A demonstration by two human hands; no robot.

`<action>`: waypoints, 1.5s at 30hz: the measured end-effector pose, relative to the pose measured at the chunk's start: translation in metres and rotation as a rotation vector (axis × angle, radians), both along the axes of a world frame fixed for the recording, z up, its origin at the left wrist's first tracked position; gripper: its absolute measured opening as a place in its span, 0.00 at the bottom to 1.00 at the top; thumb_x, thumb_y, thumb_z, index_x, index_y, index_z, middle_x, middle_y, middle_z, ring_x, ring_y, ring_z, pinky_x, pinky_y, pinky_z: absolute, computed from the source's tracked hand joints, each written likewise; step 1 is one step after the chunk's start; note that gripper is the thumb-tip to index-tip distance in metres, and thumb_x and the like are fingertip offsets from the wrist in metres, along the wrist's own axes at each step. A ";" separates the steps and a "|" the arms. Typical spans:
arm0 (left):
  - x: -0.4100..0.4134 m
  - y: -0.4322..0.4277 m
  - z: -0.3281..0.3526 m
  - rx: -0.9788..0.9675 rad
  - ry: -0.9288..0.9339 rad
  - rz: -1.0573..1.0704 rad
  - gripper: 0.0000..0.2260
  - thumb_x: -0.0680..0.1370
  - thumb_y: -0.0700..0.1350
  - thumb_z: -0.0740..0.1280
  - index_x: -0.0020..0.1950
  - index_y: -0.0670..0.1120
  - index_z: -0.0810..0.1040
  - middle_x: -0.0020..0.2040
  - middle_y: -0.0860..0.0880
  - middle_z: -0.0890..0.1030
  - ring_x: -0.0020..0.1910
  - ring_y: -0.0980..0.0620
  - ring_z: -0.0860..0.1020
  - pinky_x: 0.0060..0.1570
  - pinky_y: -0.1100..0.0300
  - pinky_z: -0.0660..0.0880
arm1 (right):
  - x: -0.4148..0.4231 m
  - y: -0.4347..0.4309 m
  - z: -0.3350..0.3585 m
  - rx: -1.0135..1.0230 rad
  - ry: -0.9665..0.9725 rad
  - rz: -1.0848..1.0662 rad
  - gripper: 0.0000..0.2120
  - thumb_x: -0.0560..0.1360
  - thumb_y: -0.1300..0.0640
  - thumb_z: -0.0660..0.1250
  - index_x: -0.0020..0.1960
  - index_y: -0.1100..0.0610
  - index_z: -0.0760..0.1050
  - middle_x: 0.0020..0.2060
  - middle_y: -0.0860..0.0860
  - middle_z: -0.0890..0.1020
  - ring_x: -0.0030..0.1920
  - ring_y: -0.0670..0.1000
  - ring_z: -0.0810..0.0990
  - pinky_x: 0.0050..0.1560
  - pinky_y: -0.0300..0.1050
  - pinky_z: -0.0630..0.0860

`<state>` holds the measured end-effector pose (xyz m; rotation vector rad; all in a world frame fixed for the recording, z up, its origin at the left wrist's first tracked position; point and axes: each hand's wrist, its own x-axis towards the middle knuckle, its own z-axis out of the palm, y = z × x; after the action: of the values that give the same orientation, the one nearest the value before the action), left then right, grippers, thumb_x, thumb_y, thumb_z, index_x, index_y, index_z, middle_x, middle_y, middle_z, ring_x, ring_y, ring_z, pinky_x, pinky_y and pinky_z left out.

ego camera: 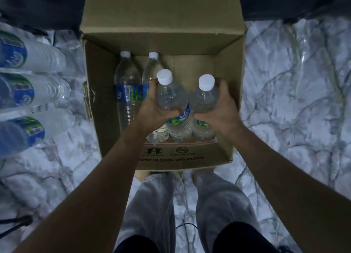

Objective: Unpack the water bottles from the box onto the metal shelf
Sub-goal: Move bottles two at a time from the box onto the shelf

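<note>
Our forearms (pixel 91 176) reach forward from the bottom of the head view, above our grey trousers (pixel 152 205), and meet over an open cardboard box (pixel 161 34) that stands on the marbled floor (pixel 294 81). Our left hand (pixel 152 108) is curled round the upper body of the left-hand bottle (pixel 171 97), with the thumb across its front just above the blue and green label. Our right hand (pixel 222 110) grips the right-hand bottle (pixel 204 98) the same way, wrapped round it from the outer side. Both are clear water bottles with white caps, held side by side with their shoulders touching or very nearly so. Their lower ends are inside the box by its near wall, and we cannot tell whether they are off the box floor. Two standing bottles (pixel 127 93) are in the box's far left part, the right one partly hidden behind our left hand. The near wall of the box reads "STORE IN COOL DRY PLACE". At the left edge a row of bottles (pixel 28 53) with blue labels lies well outside the box; we cannot make out what carries them.
</note>
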<state>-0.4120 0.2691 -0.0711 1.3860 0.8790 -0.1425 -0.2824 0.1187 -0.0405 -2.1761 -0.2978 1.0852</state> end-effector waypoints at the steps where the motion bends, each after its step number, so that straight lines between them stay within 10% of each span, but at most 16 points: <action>1: -0.002 -0.002 -0.002 -0.016 -0.003 0.003 0.40 0.62 0.38 0.79 0.65 0.64 0.63 0.64 0.45 0.77 0.65 0.47 0.77 0.64 0.44 0.75 | 0.000 -0.002 0.000 -0.008 0.002 0.021 0.40 0.57 0.57 0.81 0.62 0.48 0.63 0.59 0.46 0.76 0.59 0.45 0.76 0.53 0.32 0.72; 8: -0.009 -0.005 0.019 0.101 0.133 0.057 0.36 0.63 0.35 0.82 0.68 0.40 0.70 0.54 0.56 0.79 0.52 0.69 0.79 0.55 0.69 0.76 | 0.004 -0.008 0.007 -0.056 -0.079 0.056 0.40 0.58 0.57 0.82 0.65 0.54 0.69 0.60 0.51 0.77 0.61 0.51 0.76 0.60 0.46 0.74; 11: -0.017 -0.013 0.043 0.169 0.132 0.093 0.32 0.61 0.41 0.83 0.61 0.48 0.74 0.54 0.55 0.79 0.56 0.57 0.79 0.59 0.61 0.77 | -0.001 -0.015 0.025 -0.022 -0.098 0.056 0.37 0.56 0.54 0.81 0.58 0.45 0.65 0.59 0.54 0.75 0.60 0.54 0.76 0.62 0.54 0.75; 18: -0.027 0.001 0.158 0.340 0.053 0.111 0.31 0.62 0.43 0.83 0.62 0.49 0.76 0.55 0.52 0.82 0.57 0.53 0.80 0.56 0.55 0.79 | -0.002 -0.009 0.146 0.115 -0.169 -0.059 0.34 0.62 0.65 0.80 0.62 0.54 0.67 0.54 0.49 0.74 0.53 0.40 0.71 0.50 0.18 0.65; 31: -0.030 0.050 0.515 0.587 -0.142 0.109 0.31 0.58 0.51 0.81 0.57 0.59 0.74 0.51 0.63 0.80 0.52 0.69 0.78 0.48 0.72 0.74 | -0.004 0.038 0.492 0.340 -0.386 -0.003 0.36 0.60 0.58 0.81 0.61 0.44 0.68 0.58 0.44 0.75 0.57 0.39 0.73 0.55 0.24 0.68; 45: -0.034 0.082 0.772 0.857 -0.371 0.094 0.27 0.56 0.58 0.80 0.52 0.62 0.76 0.44 0.63 0.83 0.45 0.64 0.82 0.44 0.55 0.82 | -0.010 0.064 0.767 0.502 -0.649 0.061 0.29 0.57 0.53 0.83 0.51 0.42 0.72 0.49 0.42 0.81 0.49 0.40 0.80 0.47 0.34 0.75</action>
<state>-0.4456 0.3508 0.7009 2.0632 0.7056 0.6160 -0.2924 0.1825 0.7268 -1.9912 -0.8306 0.2463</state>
